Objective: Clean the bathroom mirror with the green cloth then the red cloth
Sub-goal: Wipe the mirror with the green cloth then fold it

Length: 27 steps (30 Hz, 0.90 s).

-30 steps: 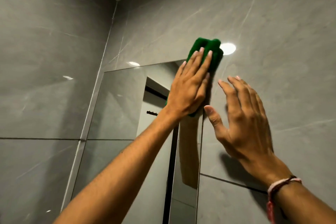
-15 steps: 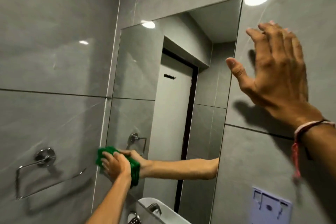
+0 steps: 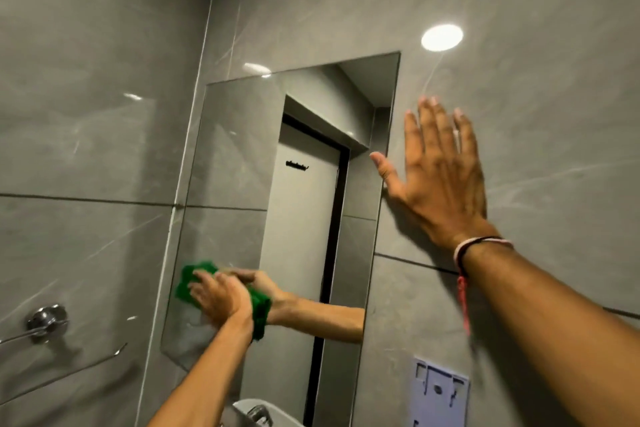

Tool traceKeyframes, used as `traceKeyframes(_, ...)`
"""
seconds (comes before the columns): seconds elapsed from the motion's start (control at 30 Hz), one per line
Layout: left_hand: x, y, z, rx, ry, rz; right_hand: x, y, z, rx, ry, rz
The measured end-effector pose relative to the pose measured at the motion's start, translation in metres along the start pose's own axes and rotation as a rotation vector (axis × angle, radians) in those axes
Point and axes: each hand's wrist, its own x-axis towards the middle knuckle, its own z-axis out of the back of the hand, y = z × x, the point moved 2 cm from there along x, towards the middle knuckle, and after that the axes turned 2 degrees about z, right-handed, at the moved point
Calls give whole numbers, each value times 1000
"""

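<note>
A tall frameless mirror (image 3: 235, 149) hangs on the grey tiled wall. My left hand (image 3: 220, 298) presses a folded green cloth (image 3: 188, 282) flat against the mirror's lower left part; the cloth sticks out on both sides of the hand, and the hand's reflection meets it in the glass. My right hand (image 3: 441, 177) rests flat on the wall tile just right of the mirror's edge, fingers spread and empty, a thread bracelet at its wrist. No red cloth is in view.
A chrome towel rail (image 3: 46, 321) is fixed to the left wall at the height of the mirror's bottom. A white basin with a tap (image 3: 258, 412) sits below the mirror. A pale plastic wall plate (image 3: 440, 395) is at lower right.
My left hand swept the green cloth from the mirror's top right corner down to its lower left, then slightly rightward. My right hand stayed flat on the wall while the view tilted.
</note>
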Motion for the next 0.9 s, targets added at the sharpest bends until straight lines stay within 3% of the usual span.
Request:
traceKeyframes(0.13,-68,-120,-41,2,94,-526,-8,-2,10,35,47,30)
traceKeyframes(0.3,-169,-220,-81,13,292,-1277,-19,-16,29,88,-59,-24)
traceKeyframes(0.37,-180,-224,-87,88,281,-1447,-18,-21,34,108,-119,-20)
traceKeyframes(0.43,-172,-211,-81,103,292,-1481,-21,-22,34,100,-147,5)
traceKeyframes(0.5,-152,-185,-70,102,282,-1434,-25,-21,29,92,-126,34)
traceKeyframes(0.57,-125,-143,-56,111,263,-1242,-32,-18,19,54,-32,94)
traceKeyframes(0.67,-83,-50,-23,95,183,-745,-52,-15,2,-117,96,203)
traceKeyframes(0.8,-78,67,31,69,-14,-105,-55,-6,3,-89,103,230)
traceKeyframes(0.9,-98,93,39,19,-48,14,-41,-4,1,-91,40,209)
